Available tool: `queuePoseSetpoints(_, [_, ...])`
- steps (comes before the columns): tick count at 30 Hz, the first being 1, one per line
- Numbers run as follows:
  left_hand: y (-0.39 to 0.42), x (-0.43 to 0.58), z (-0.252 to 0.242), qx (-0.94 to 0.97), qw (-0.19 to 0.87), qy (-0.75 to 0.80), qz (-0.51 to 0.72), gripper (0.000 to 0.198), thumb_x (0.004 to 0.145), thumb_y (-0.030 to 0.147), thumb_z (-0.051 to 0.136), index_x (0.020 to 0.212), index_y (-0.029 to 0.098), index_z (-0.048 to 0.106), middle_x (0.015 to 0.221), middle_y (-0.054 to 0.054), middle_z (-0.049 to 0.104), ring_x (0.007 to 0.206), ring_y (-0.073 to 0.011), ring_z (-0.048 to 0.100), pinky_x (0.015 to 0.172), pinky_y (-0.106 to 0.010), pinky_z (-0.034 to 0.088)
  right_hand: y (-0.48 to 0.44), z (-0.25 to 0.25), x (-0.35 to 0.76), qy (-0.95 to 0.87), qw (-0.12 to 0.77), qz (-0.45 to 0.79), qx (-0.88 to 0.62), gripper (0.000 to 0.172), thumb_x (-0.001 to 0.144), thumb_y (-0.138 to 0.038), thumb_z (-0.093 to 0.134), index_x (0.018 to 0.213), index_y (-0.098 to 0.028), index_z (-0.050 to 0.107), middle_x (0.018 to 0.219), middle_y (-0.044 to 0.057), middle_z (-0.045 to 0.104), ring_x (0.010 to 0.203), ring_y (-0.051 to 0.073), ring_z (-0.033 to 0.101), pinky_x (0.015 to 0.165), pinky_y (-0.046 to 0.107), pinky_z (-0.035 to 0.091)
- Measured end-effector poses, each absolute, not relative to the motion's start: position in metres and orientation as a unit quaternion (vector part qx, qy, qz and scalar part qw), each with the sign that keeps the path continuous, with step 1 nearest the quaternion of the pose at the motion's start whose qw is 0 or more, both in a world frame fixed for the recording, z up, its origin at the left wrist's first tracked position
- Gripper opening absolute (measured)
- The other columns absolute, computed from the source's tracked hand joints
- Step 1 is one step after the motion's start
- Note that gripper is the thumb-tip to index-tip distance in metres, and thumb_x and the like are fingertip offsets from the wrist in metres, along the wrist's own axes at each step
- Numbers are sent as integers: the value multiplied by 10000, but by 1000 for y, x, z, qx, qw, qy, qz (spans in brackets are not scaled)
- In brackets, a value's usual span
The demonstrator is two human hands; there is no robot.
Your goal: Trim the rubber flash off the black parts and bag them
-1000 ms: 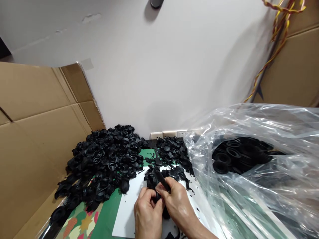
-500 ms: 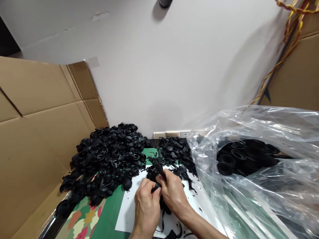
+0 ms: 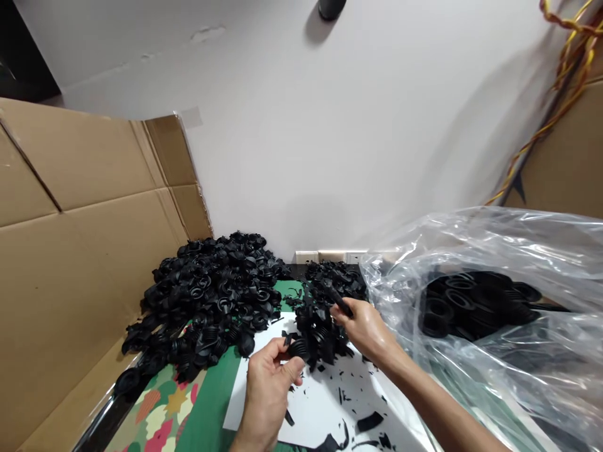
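My left hand (image 3: 268,384) is closed on a black ribbed rubber bellows part (image 3: 298,347), held just above the white sheet (image 3: 325,408). My right hand (image 3: 365,328) is closed on a thin black tool (image 3: 338,301) and has drawn back to the right, near the edge of the plastic bag. Between the hands lies a small heap of black rubber trimmings (image 3: 318,326). A large pile of the same black bellows parts (image 3: 210,298) spreads out to the left.
A clear plastic bag (image 3: 494,314) with black rubber rings inside fills the right. A brown cardboard wall (image 3: 80,238) stands at the left. A green patterned mat (image 3: 164,420) lies under the white sheet. Black scraps litter the sheet. A white wall with sockets closes the back.
My hands were together over one part; now the right hand has pulled away to the right with the tool, and the left hand still holds the bellows part. The view shifted slightly.
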State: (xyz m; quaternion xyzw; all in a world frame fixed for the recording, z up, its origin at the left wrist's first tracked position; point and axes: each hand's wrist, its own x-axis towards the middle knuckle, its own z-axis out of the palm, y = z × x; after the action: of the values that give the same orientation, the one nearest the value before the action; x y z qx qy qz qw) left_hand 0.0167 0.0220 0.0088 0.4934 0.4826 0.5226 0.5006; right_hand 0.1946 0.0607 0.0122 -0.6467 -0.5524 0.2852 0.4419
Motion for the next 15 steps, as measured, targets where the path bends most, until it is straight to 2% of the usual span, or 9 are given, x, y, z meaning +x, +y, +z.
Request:
queuePoseSetpoints(2, [21,16,8,469,522,469,536,131,555,161,730,684,143,720,603,7,617,504,-107,481,430,-194,423,52,11,196,-559,444,294,-635,174,714,-303,549,563,-220,571,531,7,606,563,223,575,540,298,372])
queuePoseSetpoints(4, [18,17,8,453,532,463,545,160,534,135,744,694,141,725,612,0,633,525,-114,500,429,-192,437,45,9,198,-553,460,293,-630,179,733,-345,535,683,-207,637,658,46,671,664,253,610,600,326,408])
queuePoseSetpoints(6, [15,18,8,448,535,459,550,171,530,123,753,699,140,728,627,-8,651,531,-114,511,436,-192,445,39,8,200,-541,479,288,-629,230,749,-369,513,791,-193,656,770,81,693,741,272,617,651,355,424])
queuePoseSetpoints(8, [13,19,8,452,535,454,551,181,548,132,758,728,142,733,659,-18,667,539,-115,520,450,-194,453,34,10,200,-531,493,283,-629,256,755,-376,501,840,-188,652,797,94,690,754,275,610,661,369,430])
queuePoseSetpoints(11, [12,19,8,466,539,443,543,175,582,155,756,755,144,736,693,-29,674,548,-117,523,466,-201,459,27,16,194,-534,514,312,-595,253,755,-396,515,816,-194,654,783,78,681,756,258,605,675,364,440])
queuePoseSetpoints(15, [13,18,8,482,549,433,528,212,594,174,768,801,143,731,763,-51,676,601,-135,538,484,-209,470,17,23,178,-552,495,457,-491,184,712,-340,571,728,-181,661,684,28,645,651,199,576,621,322,438])
